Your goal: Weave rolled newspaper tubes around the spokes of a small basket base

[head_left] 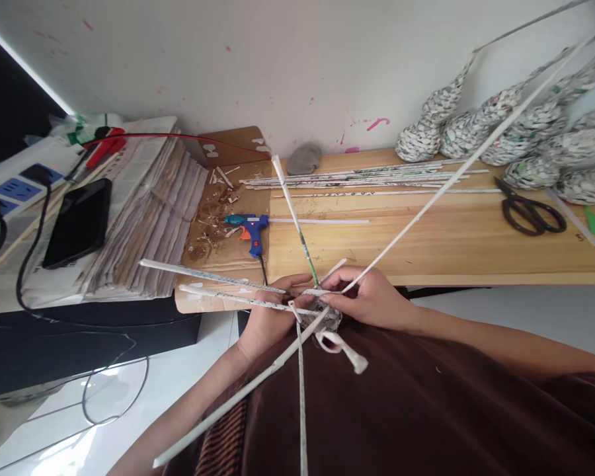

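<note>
A small woven piece [331,320] of rolled newspaper is held at my lap, with several paper tubes [238,301] sticking out of it in different directions. My left hand [272,318] is closed around its left side, fingers curled behind it and partly hidden by the tubes. At the upper right of the piece, my right hand [374,299] pinches a long white paper tube [426,208], which runs up toward the top right corner. One short tube end [344,350] is bent into a loop below the weave.
A glue gun [252,230] lies on cardboard among scraps. Behind it are loose paper tubes [357,177] and a grey stone [304,158]. Scissors [530,210] and several woven gourd shapes [419,137] stand right. Left are stacked newspapers [151,211], a phone [78,223] and a power strip [24,182].
</note>
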